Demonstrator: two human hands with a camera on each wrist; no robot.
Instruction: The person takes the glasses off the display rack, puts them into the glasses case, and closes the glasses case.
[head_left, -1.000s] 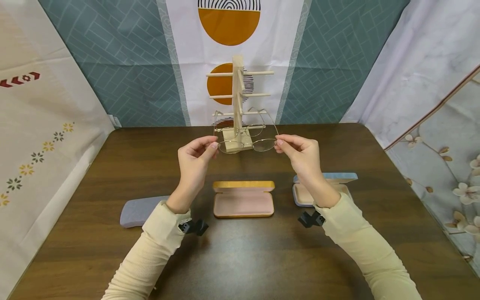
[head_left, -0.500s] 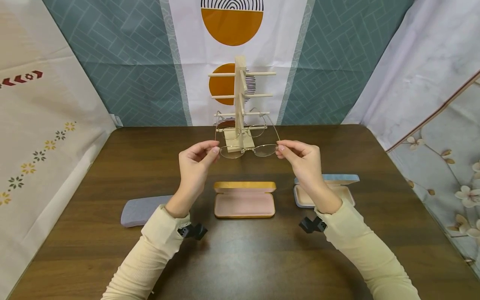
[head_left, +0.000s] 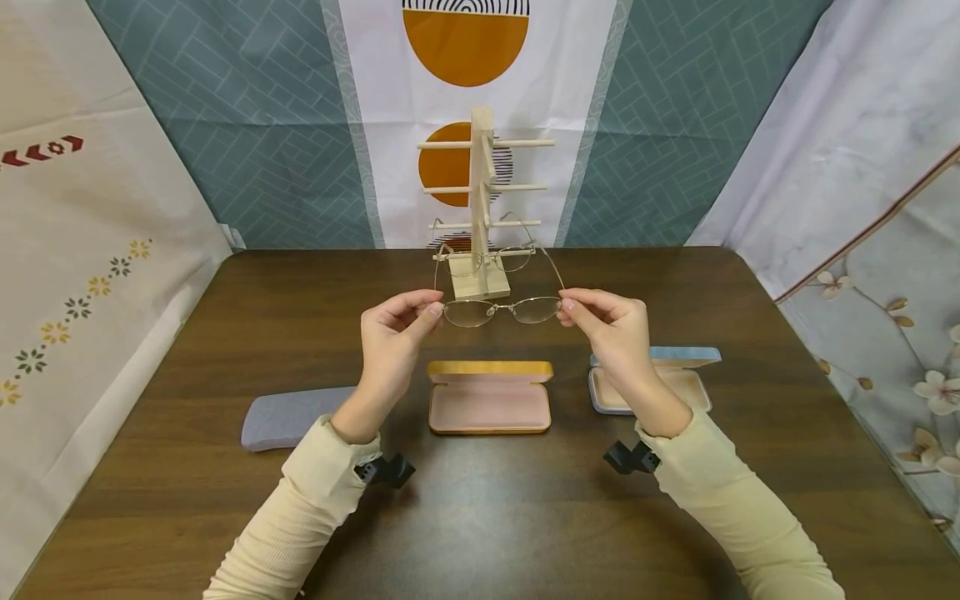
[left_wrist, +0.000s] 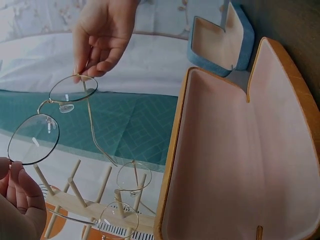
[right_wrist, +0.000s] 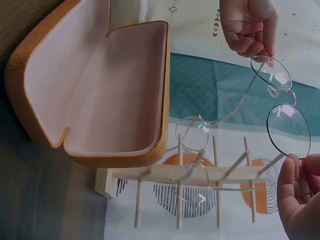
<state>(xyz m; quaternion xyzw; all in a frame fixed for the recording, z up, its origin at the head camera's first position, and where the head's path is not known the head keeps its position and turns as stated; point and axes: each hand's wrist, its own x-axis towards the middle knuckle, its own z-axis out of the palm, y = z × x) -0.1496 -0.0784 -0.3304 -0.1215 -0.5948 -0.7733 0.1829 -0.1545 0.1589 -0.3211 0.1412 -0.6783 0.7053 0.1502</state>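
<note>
A pair of thin gold-rimmed glasses (head_left: 536, 310) hangs in the air in front of the wooden stand (head_left: 481, 167), its temples unfolded toward the stand. My left hand (head_left: 392, 333) pinches the frame at its left hinge between thumb and fingers. At the opposite hinge, my right hand (head_left: 615, 329) pinches it the same way. Both wrist views show the held glasses (left_wrist: 35, 140) with fingertips at the outer edges of the rims. Behind, a second pair of wire glasses (head_left: 513, 259) rests on the stand's lower pegs.
Below the hands, an orange glasses case (head_left: 489, 408) with pink lining lies open on the dark wooden table (head_left: 480, 533). A light-blue case (head_left: 686, 357), also open, is partly behind the right forearm. Left of it all lies a closed grey-blue case (head_left: 288, 418), partly covered by the left sleeve.
Both hands have brought the glasses down and toward me, farther from the stand. The lenses now appear lower in the head view, below the stand's base. Both grips stay the same.
</note>
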